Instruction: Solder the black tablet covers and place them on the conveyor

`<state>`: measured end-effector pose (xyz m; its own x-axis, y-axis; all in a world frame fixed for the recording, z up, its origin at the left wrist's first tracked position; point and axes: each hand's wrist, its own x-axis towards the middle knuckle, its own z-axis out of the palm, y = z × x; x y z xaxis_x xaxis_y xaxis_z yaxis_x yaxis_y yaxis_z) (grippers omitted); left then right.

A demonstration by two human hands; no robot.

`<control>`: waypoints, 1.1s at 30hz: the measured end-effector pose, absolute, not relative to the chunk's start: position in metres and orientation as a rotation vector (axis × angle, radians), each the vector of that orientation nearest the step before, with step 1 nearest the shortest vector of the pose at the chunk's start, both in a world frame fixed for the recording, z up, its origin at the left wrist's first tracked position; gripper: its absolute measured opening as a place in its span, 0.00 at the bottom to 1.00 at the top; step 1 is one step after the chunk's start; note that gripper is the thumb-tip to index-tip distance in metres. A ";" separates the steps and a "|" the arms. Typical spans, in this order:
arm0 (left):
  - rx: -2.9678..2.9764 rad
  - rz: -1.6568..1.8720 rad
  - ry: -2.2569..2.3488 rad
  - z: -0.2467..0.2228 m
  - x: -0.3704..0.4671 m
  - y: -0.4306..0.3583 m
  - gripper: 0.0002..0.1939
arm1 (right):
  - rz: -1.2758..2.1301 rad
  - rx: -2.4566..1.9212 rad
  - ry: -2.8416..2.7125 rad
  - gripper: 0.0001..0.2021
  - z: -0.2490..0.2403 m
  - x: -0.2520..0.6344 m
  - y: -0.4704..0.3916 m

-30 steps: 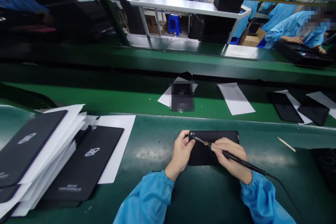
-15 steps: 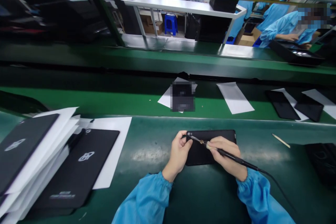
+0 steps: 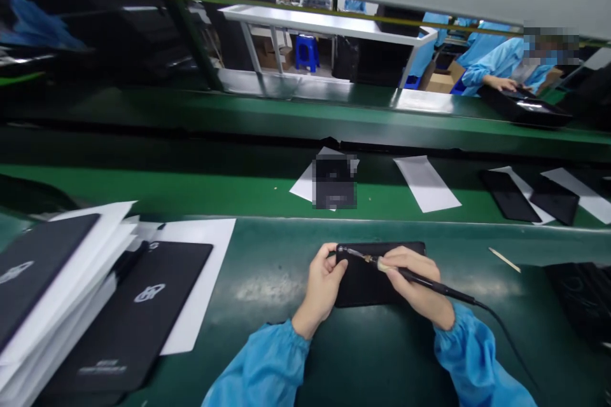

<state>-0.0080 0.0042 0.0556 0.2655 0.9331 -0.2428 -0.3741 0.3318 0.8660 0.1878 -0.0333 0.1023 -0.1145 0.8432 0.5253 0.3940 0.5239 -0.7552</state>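
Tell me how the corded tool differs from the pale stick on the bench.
The corded tool is in the right hand; the pale stick lies loose on the bench. The tool has a dark handle and trailing cable; the stick is plain and has neither. The tool looks longer than the stick. Both are slim.

Left sleeve [image 3: 260, 365] and right sleeve [image 3: 480, 362]: bright blue, thin-looking cloth, loose and creased. Left cuff [image 3: 298, 338] and right cuff [image 3: 447, 325] gathered into small puckers, probably elasticated. Left hand [image 3: 321, 285] and right hand [image 3: 421, 281] bare to the wrist.
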 end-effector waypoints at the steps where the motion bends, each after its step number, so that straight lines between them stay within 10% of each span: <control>1: 0.780 1.020 0.880 0.056 -0.008 0.004 0.19 | 0.544 -1.036 -1.726 0.08 0.103 0.188 -0.032; 33: 0.769 1.032 0.864 0.058 -0.008 0.003 0.17 | 0.594 -1.042 -1.707 0.07 0.102 0.181 -0.025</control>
<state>-0.0080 0.0025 0.0575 0.2616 0.9364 -0.2337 -0.3945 0.3248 0.8596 0.1813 -0.0252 0.1025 -0.1201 0.8577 0.4999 0.3621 0.5067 -0.7824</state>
